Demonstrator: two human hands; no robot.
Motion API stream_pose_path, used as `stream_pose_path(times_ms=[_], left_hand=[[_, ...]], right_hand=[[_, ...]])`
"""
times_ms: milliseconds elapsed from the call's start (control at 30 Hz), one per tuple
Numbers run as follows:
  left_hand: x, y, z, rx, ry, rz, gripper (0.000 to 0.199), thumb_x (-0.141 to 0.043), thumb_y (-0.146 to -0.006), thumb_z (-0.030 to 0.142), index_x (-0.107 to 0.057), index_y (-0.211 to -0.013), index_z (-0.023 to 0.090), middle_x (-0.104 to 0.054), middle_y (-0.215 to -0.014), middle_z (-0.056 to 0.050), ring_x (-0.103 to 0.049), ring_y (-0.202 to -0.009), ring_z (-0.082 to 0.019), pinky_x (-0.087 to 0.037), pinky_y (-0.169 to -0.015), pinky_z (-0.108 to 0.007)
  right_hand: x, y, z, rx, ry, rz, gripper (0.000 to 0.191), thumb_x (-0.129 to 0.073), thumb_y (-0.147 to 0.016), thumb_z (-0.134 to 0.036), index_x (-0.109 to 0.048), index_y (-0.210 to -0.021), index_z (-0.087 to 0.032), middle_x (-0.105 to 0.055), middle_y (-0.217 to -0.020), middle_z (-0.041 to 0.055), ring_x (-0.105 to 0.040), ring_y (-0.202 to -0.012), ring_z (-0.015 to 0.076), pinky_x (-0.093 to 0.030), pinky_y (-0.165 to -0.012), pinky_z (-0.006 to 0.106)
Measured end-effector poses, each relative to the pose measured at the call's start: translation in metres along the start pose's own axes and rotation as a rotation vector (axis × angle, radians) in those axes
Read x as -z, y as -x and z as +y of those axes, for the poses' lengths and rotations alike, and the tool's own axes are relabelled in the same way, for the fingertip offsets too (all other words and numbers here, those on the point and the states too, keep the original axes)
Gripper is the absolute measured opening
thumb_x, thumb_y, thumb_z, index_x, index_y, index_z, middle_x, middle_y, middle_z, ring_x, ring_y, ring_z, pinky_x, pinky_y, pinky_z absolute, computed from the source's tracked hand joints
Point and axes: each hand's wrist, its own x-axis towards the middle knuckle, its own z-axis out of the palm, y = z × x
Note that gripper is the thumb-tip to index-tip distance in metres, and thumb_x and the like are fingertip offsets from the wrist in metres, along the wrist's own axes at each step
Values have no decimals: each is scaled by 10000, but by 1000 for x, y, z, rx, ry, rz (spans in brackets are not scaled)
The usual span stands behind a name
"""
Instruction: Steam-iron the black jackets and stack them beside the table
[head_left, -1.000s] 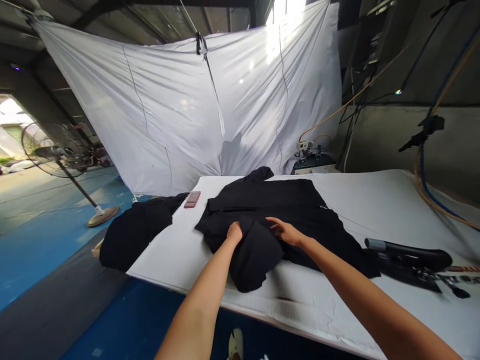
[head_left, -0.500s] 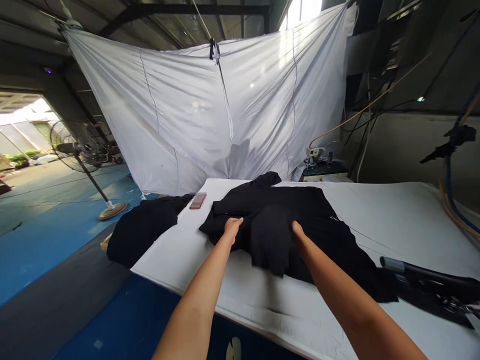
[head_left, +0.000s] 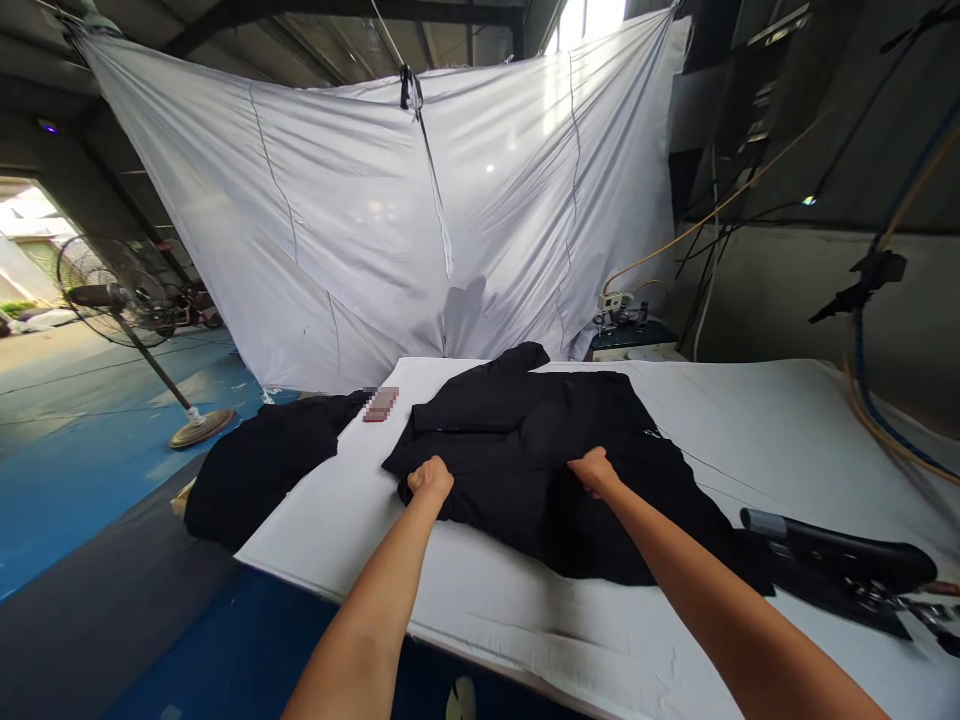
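A black garment [head_left: 495, 410], probably a jacket with sleeves, lies spread over the white-covered table [head_left: 480, 590]. My left hand [head_left: 431, 478] is closed on its near left part, close to the corner. Further right, my right hand [head_left: 594, 470] pinches the cloth around the middle of the garment. Between the two hands the fabric is drawn fairly flat, with its near edge hanging toward the front of the table. The fingertips of both hands are partly hidden by the cloth.
Another dark cloth pile [head_left: 262, 465] hangs at the table's left edge, near a small reddish item [head_left: 381, 404], blurred out. On the right lies a black-handled tool [head_left: 847, 550] with metal parts. A white sheet [head_left: 480, 200] hangs behind; a fan [head_left: 135, 340] stands left.
The bunched, raised cloth between my hands has come down and spread flat. My left hand has moved left and slightly nearer. The whole view has shifted a little.
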Motion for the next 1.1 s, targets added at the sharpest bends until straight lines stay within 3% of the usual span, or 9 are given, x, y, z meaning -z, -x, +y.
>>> stream_pose_path(times_ms=[100, 267, 467, 533, 600, 700, 833, 967, 1100], left_hand=[[4, 5, 7, -65, -26, 69, 270, -455, -780, 161, -601, -1008, 163, -572, -1092, -188, -479, -1107, -301, -325, -906, -458], [-32, 15, 21, -756, -154, -81, 418, -358, -859, 371, -409, -1274, 391, -298, -1423, 30, -194, -1315, -235, -166, -1059, -474], [-70, -4, 6, -548, -279, -467, 660, -318, -791, 592, -107, -1386, 402, 40, -1497, 30, 86, -1332, -367, 25, -997, -646], [-62, -19, 12, -534, -311, -590, 715, -352, -746, 639, -156, -1385, 386, -40, -1498, -4, 12, -1326, -404, 23, -983, -662], [-48, -45, 26, -570, -329, -656, 671, -381, -736, 628, -334, -1344, 347, -307, -1432, -53, -189, -1304, -397, -24, -1004, -640], [-25, -107, 56, -672, -229, -519, 480, -356, -807, 489, -562, -1181, 269, -595, -1169, -71, -475, -1149, -276, -222, -1045, -485], [-20, -214, 82, -684, -118, -176, 444, -316, -853, 328, -499, -1248, 238, -475, -1318, -52, -367, -1248, -229, -284, -1040, -387], [-58, -286, 74, -633, -194, -105, 501, -347, -848, 443, -305, -1344, 394, -213, -1469, 26, -70, -1345, -340, -112, -1008, -639], [-100, -302, 52, -656, -231, 49, 534, -327, -839, 522, -182, -1350, 472, -98, -1492, 56, 21, -1334, -386, -9, -950, -707]], right_hand=[[-5, 3, -25, 140, 165, 170, 543, -529, -767, -365, -382, -1257, -181, -429, -1264, 197, -388, -1183, 336, -345, -905, 490], [-35, -4, -61, 440, 608, 250, 458, -460, -790, -451, -534, -1172, -208, -385, -1330, 126, -262, -1248, 336, -200, -977, 509], [-40, -60, -48, 291, 726, 236, 638, -386, -767, -595, -348, -1348, -335, -110, -1488, 47, 64, -1315, 394, -2, -961, 623], [-32, -82, -42, 244, 735, 196, 611, -353, -775, -600, -349, -1341, -367, -147, -1482, 32, 22, -1322, 382, -9, -957, 630], [-23, -101, -44, 148, 732, 120, 577, -370, -762, -603, -443, -1282, -363, -304, -1420, 65, -133, -1299, 402, -75, -931, 656], [-14, -130, -66, 153, 703, 180, 481, -431, -756, -553, -650, -1047, -239, -517, -1203, 146, -352, -1181, 399, -255, -893, 593], [-9, -181, -113, 389, 486, 291, 380, -456, -796, -423, -649, -990, -159, -590, -1066, 134, -513, -1033, 274, -402, -843, 377], [-4, -253, -161, 290, 241, 265, 428, -428, -822, -440, -608, -1063, -136, -633, -1024, 107, -571, -981, 221, -412, -854, 306], [-14, -329, -198, 129, 101, 383, 646, -471, -759, -555, -519, -1169, -58, -587, -1106, 188, -513, -1085, 292, -387, -909, 374]])
